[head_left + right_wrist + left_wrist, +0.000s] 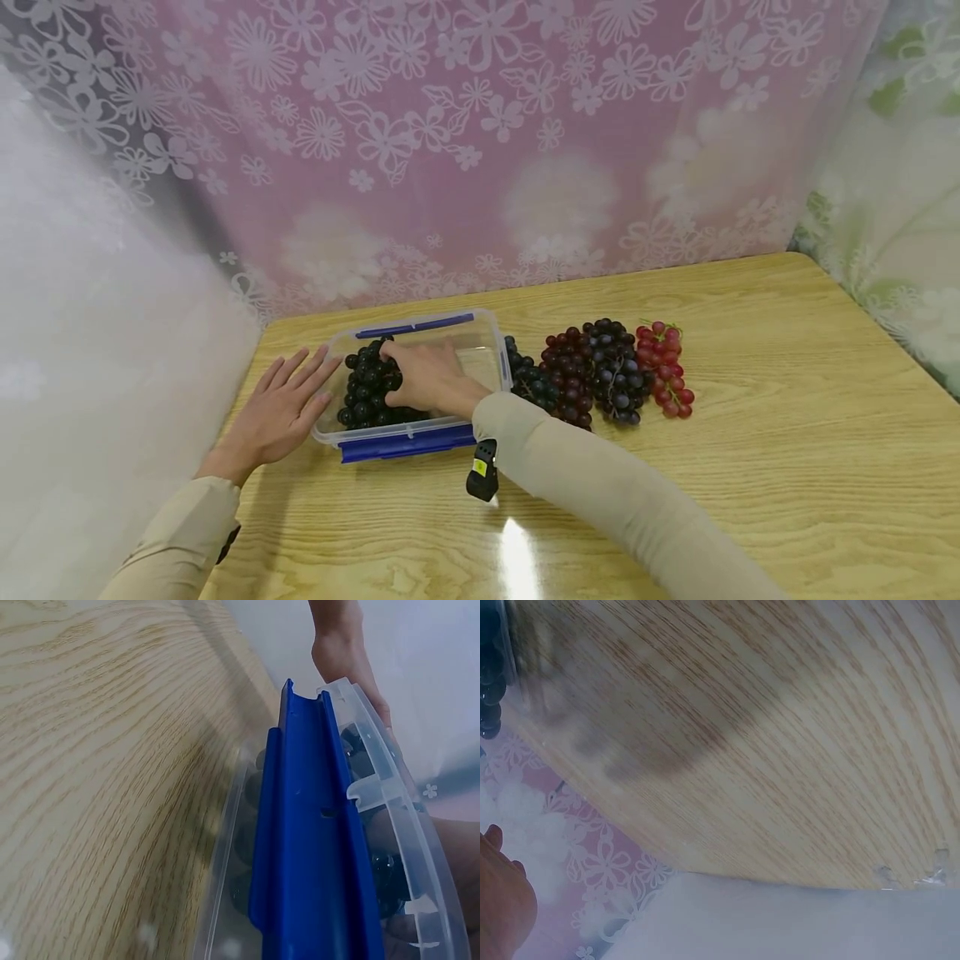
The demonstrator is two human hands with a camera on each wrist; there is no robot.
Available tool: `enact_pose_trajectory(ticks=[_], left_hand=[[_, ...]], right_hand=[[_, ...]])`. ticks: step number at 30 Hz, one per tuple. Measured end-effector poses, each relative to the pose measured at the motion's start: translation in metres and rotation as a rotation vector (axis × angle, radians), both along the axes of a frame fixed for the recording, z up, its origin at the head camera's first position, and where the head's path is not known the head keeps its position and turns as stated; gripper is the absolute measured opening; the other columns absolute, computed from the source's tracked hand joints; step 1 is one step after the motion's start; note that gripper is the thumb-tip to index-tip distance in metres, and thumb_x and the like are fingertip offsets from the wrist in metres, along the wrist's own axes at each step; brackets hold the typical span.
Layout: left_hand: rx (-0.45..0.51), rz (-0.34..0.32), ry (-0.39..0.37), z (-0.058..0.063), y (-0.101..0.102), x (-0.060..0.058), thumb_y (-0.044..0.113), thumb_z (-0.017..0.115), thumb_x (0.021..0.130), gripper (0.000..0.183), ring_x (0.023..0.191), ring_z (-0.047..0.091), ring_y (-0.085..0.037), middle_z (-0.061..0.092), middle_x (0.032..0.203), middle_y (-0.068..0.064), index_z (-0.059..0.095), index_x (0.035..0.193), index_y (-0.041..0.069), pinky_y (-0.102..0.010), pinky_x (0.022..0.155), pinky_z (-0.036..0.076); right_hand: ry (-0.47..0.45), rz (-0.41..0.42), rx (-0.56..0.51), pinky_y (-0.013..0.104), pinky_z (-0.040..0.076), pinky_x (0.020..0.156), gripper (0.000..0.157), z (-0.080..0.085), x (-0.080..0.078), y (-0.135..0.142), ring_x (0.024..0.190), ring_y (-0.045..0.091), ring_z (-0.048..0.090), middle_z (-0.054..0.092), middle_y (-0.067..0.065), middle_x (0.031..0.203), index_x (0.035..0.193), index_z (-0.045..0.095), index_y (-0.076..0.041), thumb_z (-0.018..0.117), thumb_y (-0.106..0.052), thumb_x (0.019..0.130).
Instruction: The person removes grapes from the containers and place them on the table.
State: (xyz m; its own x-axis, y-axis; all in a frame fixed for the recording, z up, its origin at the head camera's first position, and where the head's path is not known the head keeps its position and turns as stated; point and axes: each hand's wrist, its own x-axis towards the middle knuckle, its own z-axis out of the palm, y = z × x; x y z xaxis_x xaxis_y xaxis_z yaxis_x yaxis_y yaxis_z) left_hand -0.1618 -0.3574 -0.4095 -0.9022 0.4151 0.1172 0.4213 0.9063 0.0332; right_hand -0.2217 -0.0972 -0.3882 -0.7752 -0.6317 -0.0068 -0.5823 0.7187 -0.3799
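A clear plastic box (480, 329) with blue side latches stands on the table. Inside its left part lies a bunch of black grapes (363, 387). My right hand (429, 377) reaches into the box from the right, thumb and fingers bent round the grapes' right side; its palm side is hidden. My left hand (281, 412) is spread with straight fingers, fingertips right at the box's left rim. In the right wrist view, a hanging blue latch (311, 825) covers much of the box wall, with dark grapes showing through the plastic. The left wrist view shows part of my left hand (502, 900).
Right of the box lie a dark bluish-green grape bunch (534, 383), a dark red bunch (567, 375), a purple-black bunch (618, 371) and a bright red bunch (666, 367) in a row. The wooden table (787, 417) meets a pink floral cloth (465, 167) behind.
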Motion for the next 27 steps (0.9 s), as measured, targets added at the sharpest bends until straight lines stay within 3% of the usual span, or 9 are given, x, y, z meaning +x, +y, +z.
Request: enact_pose_trajectory(ticks=[3, 8, 13, 17, 22, 27], left_hand=[[0.011, -0.003, 0.008, -0.001, 0.0, 0.0, 0.036, 0.04, 0.103, 0.054, 0.144, 0.012, -0.03, 0.017, 0.158, -0.005, 0.028, 0.153, 0.019, -0.05, 0.114, 0.005], [0.019, -0.005, 0.007, -0.003, 0.001, 0.0, 0.034, 0.041, 0.103, 0.055, 0.144, 0.011, -0.029, 0.017, 0.158, -0.004, 0.023, 0.154, 0.023, -0.049, 0.114, 0.004], [0.023, -0.002, 0.0, -0.003, 0.0, 0.0, 0.036, 0.039, 0.103, 0.055, 0.144, 0.011, -0.03, 0.016, 0.158, -0.004, 0.022, 0.154, 0.025, -0.048, 0.114, 0.003], [0.018, -0.004, -0.011, -0.003, 0.0, -0.002, 0.035, 0.039, 0.104, 0.055, 0.144, 0.009, -0.029, 0.015, 0.159, -0.005, 0.021, 0.155, 0.024, -0.047, 0.114, 0.001], [0.019, 0.001, -0.012, -0.002, 0.001, 0.0, 0.03, 0.043, 0.103, 0.057, 0.144, 0.01, -0.03, 0.015, 0.159, -0.005, 0.022, 0.154, 0.023, -0.047, 0.114, 0.002], [0.021, 0.001, -0.011, 0.0, 0.002, 0.001, 0.033, 0.04, 0.103, 0.055, 0.143, 0.014, -0.033, 0.014, 0.159, -0.005, 0.021, 0.155, 0.023, -0.047, 0.114, 0.001]], right_hand=[[0.026, 0.02, -0.017, 0.052, 0.041, 0.087, 0.052, 0.0, 0.0, 0.002, 0.054, 0.011, 0.05, 0.054, -0.01, 0.058, 0.13, 0.051, -0.026, 0.069, -0.042, 0.084], [0.096, 0.049, -0.022, 0.047, 0.044, 0.081, 0.05, 0.003, 0.0, 0.006, 0.053, 0.011, 0.048, 0.053, -0.011, 0.058, 0.126, 0.054, -0.025, 0.07, -0.042, 0.083], [0.122, 0.055, -0.019, 0.058, 0.037, 0.096, 0.05, 0.01, 0.0, 0.01, 0.054, 0.011, 0.051, 0.053, -0.01, 0.057, 0.126, 0.053, -0.024, 0.069, -0.042, 0.083], [0.144, 0.045, 0.0, 0.059, 0.03, 0.103, 0.049, 0.017, -0.001, 0.017, 0.06, 0.011, 0.053, 0.057, -0.012, 0.066, 0.126, 0.053, -0.027, 0.069, -0.044, 0.083], [0.187, 0.059, -0.003, 0.053, 0.035, 0.1, 0.047, 0.026, -0.003, 0.028, 0.061, 0.01, 0.053, 0.057, -0.013, 0.066, 0.125, 0.054, -0.027, 0.068, -0.044, 0.083], [0.193, 0.059, -0.004, 0.055, 0.034, 0.101, 0.047, 0.039, -0.005, 0.039, 0.068, 0.013, 0.056, 0.063, -0.01, 0.077, 0.126, 0.054, -0.027, 0.067, -0.044, 0.084]])
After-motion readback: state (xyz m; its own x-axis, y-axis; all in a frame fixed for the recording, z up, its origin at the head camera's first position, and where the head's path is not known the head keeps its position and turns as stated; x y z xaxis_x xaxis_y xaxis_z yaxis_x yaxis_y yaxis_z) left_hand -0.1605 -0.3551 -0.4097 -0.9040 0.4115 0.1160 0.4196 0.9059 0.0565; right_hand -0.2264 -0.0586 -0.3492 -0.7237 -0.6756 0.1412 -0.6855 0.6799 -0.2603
